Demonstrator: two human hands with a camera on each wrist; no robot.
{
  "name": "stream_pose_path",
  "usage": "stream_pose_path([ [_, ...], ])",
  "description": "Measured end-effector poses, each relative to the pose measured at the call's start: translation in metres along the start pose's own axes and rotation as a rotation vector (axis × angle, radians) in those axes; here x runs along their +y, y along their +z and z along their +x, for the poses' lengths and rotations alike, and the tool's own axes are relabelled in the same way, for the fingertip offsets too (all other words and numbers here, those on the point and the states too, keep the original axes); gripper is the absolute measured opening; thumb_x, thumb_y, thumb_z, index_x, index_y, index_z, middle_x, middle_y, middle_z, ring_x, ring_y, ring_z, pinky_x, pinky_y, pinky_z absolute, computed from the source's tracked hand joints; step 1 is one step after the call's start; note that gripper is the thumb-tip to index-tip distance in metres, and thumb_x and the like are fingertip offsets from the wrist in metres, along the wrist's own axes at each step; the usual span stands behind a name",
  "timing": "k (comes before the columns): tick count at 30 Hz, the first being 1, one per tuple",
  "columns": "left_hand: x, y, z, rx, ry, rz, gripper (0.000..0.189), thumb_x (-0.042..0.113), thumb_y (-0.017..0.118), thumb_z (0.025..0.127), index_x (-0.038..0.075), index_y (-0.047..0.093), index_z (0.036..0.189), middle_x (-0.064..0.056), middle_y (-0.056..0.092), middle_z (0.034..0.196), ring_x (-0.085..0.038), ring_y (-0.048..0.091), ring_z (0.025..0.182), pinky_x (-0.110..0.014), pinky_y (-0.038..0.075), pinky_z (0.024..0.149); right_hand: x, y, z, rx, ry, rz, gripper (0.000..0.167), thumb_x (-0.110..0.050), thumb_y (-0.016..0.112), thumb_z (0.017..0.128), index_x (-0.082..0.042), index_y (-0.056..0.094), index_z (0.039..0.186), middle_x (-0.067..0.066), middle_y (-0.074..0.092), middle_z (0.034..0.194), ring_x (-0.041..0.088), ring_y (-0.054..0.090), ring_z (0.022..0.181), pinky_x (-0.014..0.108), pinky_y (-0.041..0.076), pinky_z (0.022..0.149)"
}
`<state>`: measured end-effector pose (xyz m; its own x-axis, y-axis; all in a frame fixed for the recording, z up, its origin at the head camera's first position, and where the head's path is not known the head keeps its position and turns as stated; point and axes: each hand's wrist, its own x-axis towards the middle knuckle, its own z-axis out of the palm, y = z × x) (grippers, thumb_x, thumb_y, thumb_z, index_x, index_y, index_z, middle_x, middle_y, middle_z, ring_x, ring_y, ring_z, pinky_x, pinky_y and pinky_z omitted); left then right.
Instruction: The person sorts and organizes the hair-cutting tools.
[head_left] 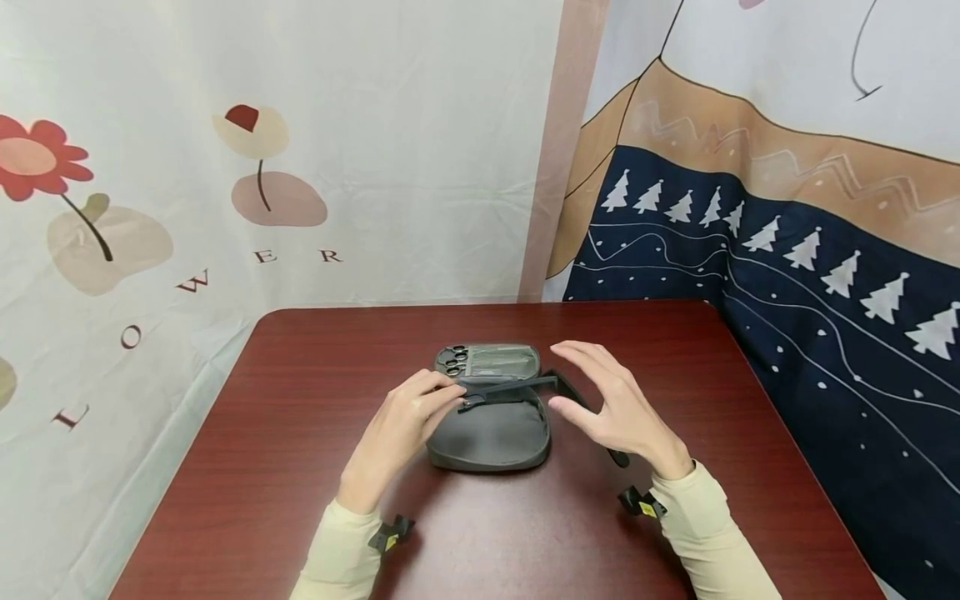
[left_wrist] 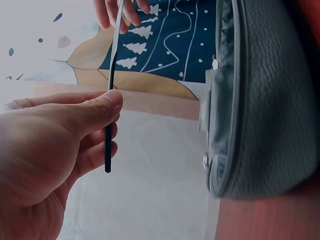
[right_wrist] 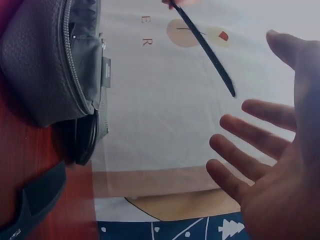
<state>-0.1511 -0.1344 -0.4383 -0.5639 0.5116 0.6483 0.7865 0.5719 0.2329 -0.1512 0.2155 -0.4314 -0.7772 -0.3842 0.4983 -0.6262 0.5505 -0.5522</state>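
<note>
In the head view my left hand (head_left: 401, 429) pinches one end of a thin, dark, straight strip (head_left: 517, 385), its kind unclear from the edge. The left wrist view shows the strip (left_wrist: 109, 130) between thumb and fingers. It hangs above a grey zippered case (head_left: 487, 437), which lies unzipped on the table. My right hand (head_left: 618, 412) is held near the strip's far end, fingers spread, touching nothing. From the right wrist view, a gap separates the strip's tip (right_wrist: 227, 85) from those fingers. Metal finger rings, like those of scissors (head_left: 453, 361), show in the case's raised lid.
A black tool (right_wrist: 42, 192) with a broad flat end lies on the table right of the case, partly covered by my right hand in the head view. The reddish-brown table (head_left: 300, 400) meets a printed curtain (head_left: 412, 167) behind it.
</note>
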Motion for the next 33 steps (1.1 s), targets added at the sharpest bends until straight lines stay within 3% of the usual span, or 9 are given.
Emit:
stream_pose_path([
  [6,-0.009,-0.005,-0.008,0.015,-0.001,0.032,0.024,-0.002,0.092,0.088,0.005,0.088,0.111,-0.002,0.078,0.099,-0.015,0.067,0.087,-0.026,0.059,0.073,0.002,0.001,0.001,0.085,0.121,0.045,0.050,-0.018,0.082,0.103,-0.019,0.070,0.151,0.005,0.072,0.150,0.026,0.070,0.132,0.034,0.057,0.112],
  [12,-0.015,-0.009,-0.014,-0.013,-0.006,0.043,0.022,-0.004,0.092,0.088,0.004,0.087,0.108,-0.002,0.077,0.098,-0.016,0.068,0.088,-0.027,0.060,0.074,0.006,0.012,-0.003,0.057,0.234,0.059,0.041,-0.022,0.080,0.106,-0.016,0.072,0.145,0.005,0.077,0.140,0.029,0.074,0.124,0.056,0.064,0.104],
  [14,-0.016,-0.010,-0.015,-0.028,-0.007,0.042,0.019,-0.003,0.092,0.089,0.004,0.087,0.106,-0.002,0.077,0.098,-0.016,0.068,0.089,-0.027,0.060,0.074,0.007,0.017,-0.006,0.040,0.260,0.064,0.038,-0.021,0.080,0.106,-0.014,0.074,0.143,0.008,0.078,0.137,0.029,0.076,0.121,0.056,0.065,0.102],
  [19,-0.018,-0.009,-0.018,-0.073,-0.021,0.051,0.014,0.000,0.090,0.092,0.006,0.086,0.104,0.000,0.075,0.096,-0.015,0.067,0.089,-0.027,0.061,0.076,0.010,0.032,-0.014,-0.011,0.342,0.094,0.031,-0.018,0.081,0.105,-0.008,0.077,0.134,0.011,0.080,0.123,0.020,0.077,0.102,0.039,0.068,0.091],
  [23,-0.019,-0.007,-0.018,-0.128,-0.032,0.077,0.011,0.004,0.090,0.094,0.008,0.086,0.104,0.000,0.074,0.096,-0.014,0.067,0.090,-0.027,0.062,0.077,0.013,0.044,-0.020,-0.040,0.402,0.103,0.025,-0.017,0.082,0.103,-0.003,0.080,0.124,0.007,0.080,0.108,0.009,0.073,0.089,0.026,0.064,0.081],
  [28,-0.020,-0.004,-0.017,-0.202,-0.040,0.099,0.008,0.006,0.089,0.096,0.009,0.087,0.103,0.002,0.074,0.095,-0.015,0.066,0.089,-0.027,0.062,0.077,0.016,0.055,-0.023,-0.054,0.452,0.091,0.013,-0.018,0.082,0.102,-0.008,0.084,0.109,0.000,0.079,0.092,0.003,0.069,0.080,0.021,0.059,0.076],
  [33,-0.021,-0.001,-0.016,-0.234,-0.037,0.108,0.007,0.006,0.090,0.094,0.009,0.087,0.100,0.003,0.072,0.093,-0.015,0.065,0.086,-0.028,0.062,0.076,0.016,0.060,-0.023,-0.072,0.514,0.080,0.008,-0.022,0.082,0.102,-0.014,0.083,0.100,-0.003,0.079,0.086,0.003,0.068,0.076,0.020,0.055,0.073],
])
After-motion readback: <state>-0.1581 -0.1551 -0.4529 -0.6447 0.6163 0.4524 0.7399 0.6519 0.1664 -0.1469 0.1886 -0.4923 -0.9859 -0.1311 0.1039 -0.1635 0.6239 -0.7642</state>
